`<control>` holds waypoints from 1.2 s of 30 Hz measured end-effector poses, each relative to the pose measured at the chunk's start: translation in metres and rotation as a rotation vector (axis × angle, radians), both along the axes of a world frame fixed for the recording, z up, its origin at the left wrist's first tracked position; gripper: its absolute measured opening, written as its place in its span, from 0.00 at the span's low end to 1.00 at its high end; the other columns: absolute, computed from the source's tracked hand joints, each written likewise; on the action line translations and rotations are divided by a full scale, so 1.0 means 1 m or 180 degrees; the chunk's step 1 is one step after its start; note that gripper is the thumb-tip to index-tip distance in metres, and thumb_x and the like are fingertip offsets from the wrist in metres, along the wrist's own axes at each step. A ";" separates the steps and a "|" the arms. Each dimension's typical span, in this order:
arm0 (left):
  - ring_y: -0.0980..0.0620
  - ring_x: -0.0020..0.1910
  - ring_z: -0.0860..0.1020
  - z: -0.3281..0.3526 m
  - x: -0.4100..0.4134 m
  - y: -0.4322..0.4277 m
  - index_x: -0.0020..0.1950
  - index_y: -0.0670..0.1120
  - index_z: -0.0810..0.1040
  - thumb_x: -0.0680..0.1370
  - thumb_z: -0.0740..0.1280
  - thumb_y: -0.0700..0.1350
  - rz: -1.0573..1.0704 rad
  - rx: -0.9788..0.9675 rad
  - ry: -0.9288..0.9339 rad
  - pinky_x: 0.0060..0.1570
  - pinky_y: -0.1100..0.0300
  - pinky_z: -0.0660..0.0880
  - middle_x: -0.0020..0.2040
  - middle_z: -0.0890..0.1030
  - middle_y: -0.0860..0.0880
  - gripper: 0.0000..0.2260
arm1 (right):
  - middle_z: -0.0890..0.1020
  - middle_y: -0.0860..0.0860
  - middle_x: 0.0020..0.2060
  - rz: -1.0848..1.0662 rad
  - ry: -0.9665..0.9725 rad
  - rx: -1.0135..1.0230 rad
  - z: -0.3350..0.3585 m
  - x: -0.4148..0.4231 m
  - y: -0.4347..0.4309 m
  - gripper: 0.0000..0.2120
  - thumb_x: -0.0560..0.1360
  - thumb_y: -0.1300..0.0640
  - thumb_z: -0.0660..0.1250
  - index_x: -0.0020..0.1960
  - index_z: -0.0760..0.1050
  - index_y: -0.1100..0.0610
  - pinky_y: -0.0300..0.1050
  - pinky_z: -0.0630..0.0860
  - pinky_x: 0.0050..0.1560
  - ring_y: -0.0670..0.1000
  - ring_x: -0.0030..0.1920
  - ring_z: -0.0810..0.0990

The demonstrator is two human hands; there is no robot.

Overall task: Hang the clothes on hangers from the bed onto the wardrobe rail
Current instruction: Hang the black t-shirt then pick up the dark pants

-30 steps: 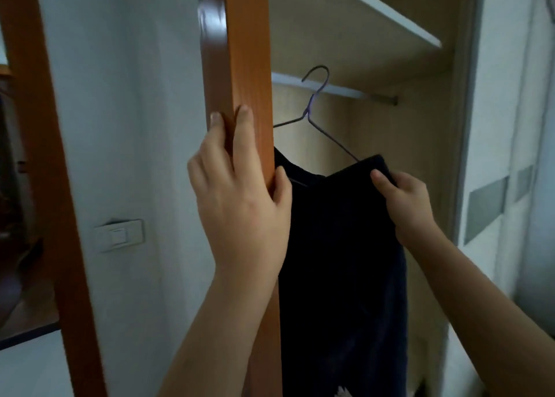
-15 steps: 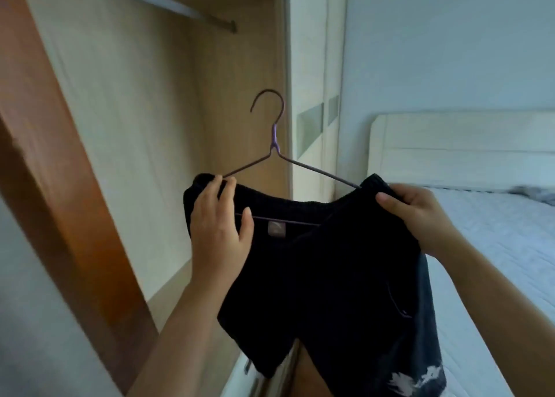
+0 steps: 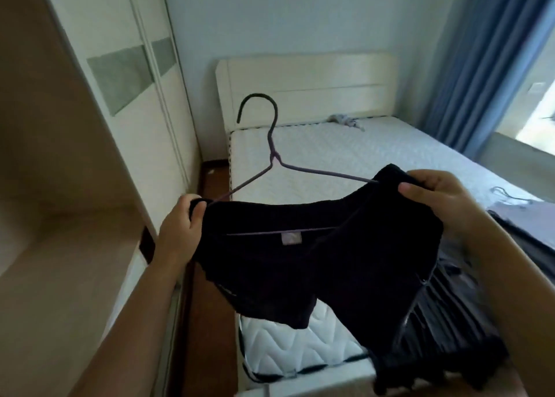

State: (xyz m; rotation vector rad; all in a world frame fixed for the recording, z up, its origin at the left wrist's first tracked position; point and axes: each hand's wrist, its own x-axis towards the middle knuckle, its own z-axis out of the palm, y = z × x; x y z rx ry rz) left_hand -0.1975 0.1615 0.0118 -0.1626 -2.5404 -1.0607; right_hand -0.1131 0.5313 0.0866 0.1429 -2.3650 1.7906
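Our left hand (image 3: 180, 231) and right hand (image 3: 435, 204) grip the black garment (image 3: 300, 261) on its hanger (image 3: 271, 144); we'd next turn and hook the unseen rail.

- The left hand (image 3: 180, 225) has left the orange wooden door edge and now grips the left corner of the black fabric garment (image 3: 300, 261).
- The thin purple wire hanger (image 3: 274, 156) has come away from the wardrobe rail, and its hook stands free in the air.
- Garment and hanger are now held over the white quilted bed (image 3: 345, 156), no longer inside the wardrobe.
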 end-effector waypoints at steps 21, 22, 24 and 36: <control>0.56 0.50 0.74 -0.095 0.166 0.152 0.51 0.55 0.74 0.78 0.60 0.43 -0.0780 0.0106 -0.1733 0.48 0.62 0.68 0.48 0.77 0.56 0.07 | 0.76 0.55 0.32 -0.0998 -0.1149 0.0448 -0.192 0.138 0.187 0.09 0.74 0.58 0.67 0.39 0.77 0.63 0.30 0.67 0.28 0.43 0.30 0.72; 0.55 0.53 0.72 -0.101 0.164 0.148 0.57 0.51 0.74 0.78 0.61 0.42 -0.0660 0.0093 -0.1726 0.51 0.61 0.66 0.50 0.76 0.55 0.09 | 0.77 0.54 0.32 -0.0969 -0.1223 0.0477 -0.199 0.128 0.182 0.08 0.74 0.57 0.67 0.38 0.78 0.60 0.30 0.68 0.28 0.42 0.30 0.73; 0.52 0.54 0.71 -0.111 0.156 0.138 0.61 0.43 0.73 0.78 0.62 0.41 -0.0323 0.0028 -0.1677 0.52 0.60 0.64 0.52 0.73 0.52 0.12 | 0.79 0.53 0.32 -0.0897 -0.1371 0.0548 -0.211 0.105 0.168 0.08 0.74 0.56 0.67 0.37 0.78 0.57 0.30 0.69 0.29 0.43 0.30 0.75; 0.41 0.57 0.76 -0.199 0.002 0.100 0.60 0.41 0.74 0.78 0.61 0.43 0.0368 0.0198 -0.2268 0.48 0.56 0.69 0.55 0.79 0.43 0.12 | 0.82 0.53 0.41 -0.0708 -0.2383 0.0844 -0.271 -0.075 0.111 0.11 0.73 0.51 0.67 0.48 0.79 0.59 0.51 0.78 0.51 0.54 0.45 0.81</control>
